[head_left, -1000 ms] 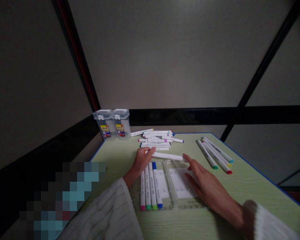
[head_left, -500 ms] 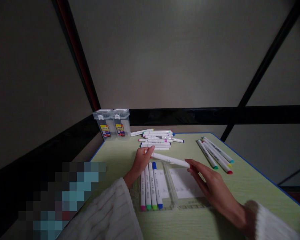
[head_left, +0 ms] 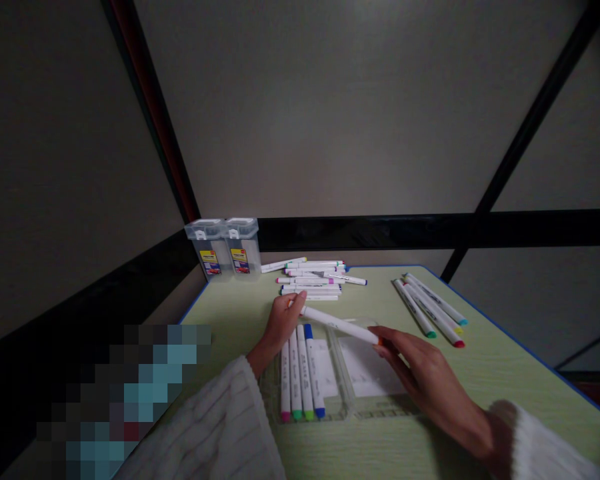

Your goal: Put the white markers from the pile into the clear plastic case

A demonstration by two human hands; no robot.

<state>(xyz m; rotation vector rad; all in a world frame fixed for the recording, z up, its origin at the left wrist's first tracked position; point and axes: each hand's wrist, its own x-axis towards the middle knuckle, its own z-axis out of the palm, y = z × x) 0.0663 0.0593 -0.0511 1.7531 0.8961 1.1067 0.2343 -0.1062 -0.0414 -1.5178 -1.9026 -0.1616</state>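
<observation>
A white marker (head_left: 339,325) is held slantwise over an open clear plastic case (head_left: 353,400). My left hand (head_left: 280,323) pinches its far end, and the fingertips of my right hand (head_left: 425,380) grip its near, orange-tipped end. Several markers (head_left: 300,377) with pink, green, yellow-green and blue caps lie side by side in the case's left half. The case's right half holds only a paper insert (head_left: 370,370).
A loose pile of markers (head_left: 313,279) lies at the back of the green table (head_left: 480,373). Several more markers (head_left: 433,309) lie in a row at the right. Two clear lidded boxes (head_left: 223,248) stand at the back left corner.
The marker's right end has swung toward me, turning it from nearly crosswise to slanted. My right hand slid back with it; my left hand stayed put.
</observation>
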